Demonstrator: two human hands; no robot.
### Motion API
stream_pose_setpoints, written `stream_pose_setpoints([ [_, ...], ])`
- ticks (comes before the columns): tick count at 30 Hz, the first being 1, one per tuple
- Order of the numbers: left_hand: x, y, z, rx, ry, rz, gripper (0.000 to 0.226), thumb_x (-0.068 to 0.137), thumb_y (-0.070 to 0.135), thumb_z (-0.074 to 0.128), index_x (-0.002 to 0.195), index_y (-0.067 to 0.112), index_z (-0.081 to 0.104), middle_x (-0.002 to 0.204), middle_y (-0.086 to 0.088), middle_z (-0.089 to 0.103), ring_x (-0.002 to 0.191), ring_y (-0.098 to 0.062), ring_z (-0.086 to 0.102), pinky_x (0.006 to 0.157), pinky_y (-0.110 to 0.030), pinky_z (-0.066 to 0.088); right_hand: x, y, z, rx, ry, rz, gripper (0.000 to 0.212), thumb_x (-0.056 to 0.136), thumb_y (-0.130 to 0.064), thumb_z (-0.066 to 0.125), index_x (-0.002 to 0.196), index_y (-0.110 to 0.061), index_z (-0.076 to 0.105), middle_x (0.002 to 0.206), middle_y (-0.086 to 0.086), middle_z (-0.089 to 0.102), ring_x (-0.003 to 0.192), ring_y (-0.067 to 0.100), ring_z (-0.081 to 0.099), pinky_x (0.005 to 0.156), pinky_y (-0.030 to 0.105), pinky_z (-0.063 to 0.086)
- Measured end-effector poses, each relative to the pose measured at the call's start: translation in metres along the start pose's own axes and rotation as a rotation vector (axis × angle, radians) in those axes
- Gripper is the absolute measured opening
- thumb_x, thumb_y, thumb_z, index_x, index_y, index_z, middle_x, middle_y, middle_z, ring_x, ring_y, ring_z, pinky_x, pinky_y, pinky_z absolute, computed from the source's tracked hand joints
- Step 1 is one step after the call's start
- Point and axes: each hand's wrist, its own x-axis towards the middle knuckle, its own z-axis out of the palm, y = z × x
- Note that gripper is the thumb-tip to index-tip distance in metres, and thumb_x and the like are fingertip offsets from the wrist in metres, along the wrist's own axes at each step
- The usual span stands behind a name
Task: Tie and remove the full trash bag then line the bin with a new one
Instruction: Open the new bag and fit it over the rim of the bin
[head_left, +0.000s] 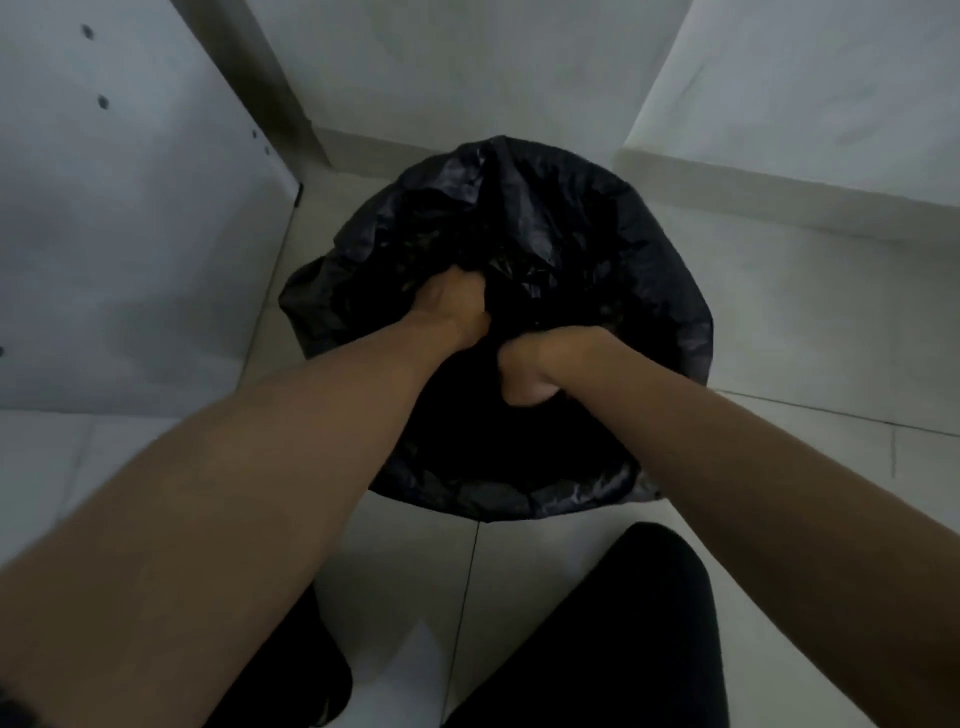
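One black trash bag (561, 218), draped over round bin; bin itself hidden under plastic, so one bin by outline only. Two hands of mine in frame: left hand (457, 306), right hand (535, 374), both down inside bag mouth, each closed on black plastic. Two bare forearms. Two legs in black at bottom edge. One white cabinet panel (130, 234) at left, four small holes countable on it. Two white wall faces behind. One tiled floor (779, 312).
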Motion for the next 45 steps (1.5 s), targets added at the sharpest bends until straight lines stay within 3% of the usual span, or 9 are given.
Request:
stream_pose_setpoints([
  [2,0.009,-0.001,0.009,-0.013,-0.053,0.035,0.031,0.096,0.021,0.055,0.122,0.004,0.059,0.124,-0.020,0.061,0.108,-0.034,0.061,0.087,-0.035,0.050,0.021,0.008,-0.005,-0.010,0.182,-0.054,0.043,0.097,-0.024,0.051,0.136,-0.004,0.052,0.141,0.015,0.051,0.125,0.032,0.052,0.096,0.033,0.045],
  [7,0.030,-0.031,0.035,0.613,-0.280,0.141,0.060,0.094,0.029,0.058,0.150,0.022,0.037,0.157,-0.011,0.030,0.143,-0.030,0.028,0.115,-0.039,0.022,0.043,0.033,0.024,-0.271,-0.315,0.044,0.042,0.103,-0.031,0.047,0.137,-0.008,0.052,0.129,0.001,0.048,0.117,0.027,0.049,0.108,0.038,0.038],
  [10,0.035,-0.033,0.049,0.829,-0.381,0.152,0.065,0.099,0.037,0.047,0.156,0.021,0.020,0.163,-0.011,0.013,0.149,-0.030,0.013,0.119,-0.045,0.009,0.048,0.044,0.019,-0.149,-0.265,0.057,0.040,0.101,-0.032,0.050,0.133,-0.009,0.057,0.135,0.010,0.055,0.117,0.030,0.053,0.101,0.037,0.044],
  [21,0.028,-0.028,0.056,0.954,-0.663,0.197,0.077,0.098,0.036,0.052,0.158,0.017,0.007,0.165,-0.013,0.004,0.151,-0.033,0.002,0.119,-0.055,0.005,0.073,0.065,-0.037,1.482,0.234,0.262,0.055,0.102,-0.049,0.035,0.141,-0.011,0.044,0.137,0.013,0.052,0.109,0.032,0.056,0.083,0.039,0.047],
  [28,0.030,-0.004,0.006,0.581,-0.420,0.272,0.061,0.094,0.037,0.054,0.150,0.022,0.038,0.152,-0.006,0.041,0.136,-0.028,0.043,0.107,-0.039,0.039,0.060,0.041,-0.004,0.228,0.287,0.025,0.050,0.094,-0.025,0.054,0.141,-0.009,0.048,0.144,0.018,0.050,0.129,0.033,0.051,0.102,0.036,0.043],
  [31,0.015,-0.015,-0.003,0.646,-0.771,0.114,0.060,0.096,0.051,0.049,0.146,0.017,0.043,0.147,-0.007,0.047,0.130,-0.028,0.048,0.102,-0.033,0.042,0.028,0.037,0.018,-0.237,-0.102,0.040,0.057,0.100,-0.041,0.046,0.150,-0.014,0.036,0.155,0.012,0.036,0.140,0.032,0.038,0.112,0.042,0.032],
  [34,-0.002,-0.026,-0.004,0.853,-0.702,0.082,0.065,0.096,0.059,0.042,0.148,0.021,0.040,0.152,-0.007,0.040,0.137,-0.027,0.040,0.116,-0.040,0.028,0.001,0.038,0.030,-0.225,-0.325,0.112,0.055,0.102,-0.046,0.041,0.147,-0.013,0.042,0.150,0.011,0.043,0.133,0.030,0.045,0.106,0.036,0.038],
  [41,-0.013,-0.001,-0.017,0.308,0.093,0.359,0.054,0.091,0.032,0.055,0.141,0.017,0.043,0.141,-0.012,0.046,0.127,-0.034,0.043,0.094,-0.044,0.043,-0.023,0.056,0.004,-0.190,0.621,0.109,0.046,0.095,-0.033,0.047,0.137,-0.012,0.047,0.138,0.014,0.051,0.125,0.033,0.048,0.100,0.043,0.040],
  [45,-0.017,-0.003,-0.042,0.130,0.086,0.168,0.052,0.092,0.033,0.054,0.140,0.015,0.043,0.137,-0.015,0.048,0.120,-0.039,0.050,0.092,-0.045,0.048,-0.039,0.074,0.004,-0.013,0.446,0.110,0.041,0.093,-0.027,0.053,0.132,-0.016,0.055,0.137,0.015,0.051,0.123,0.035,0.051,0.102,0.041,0.044],
])
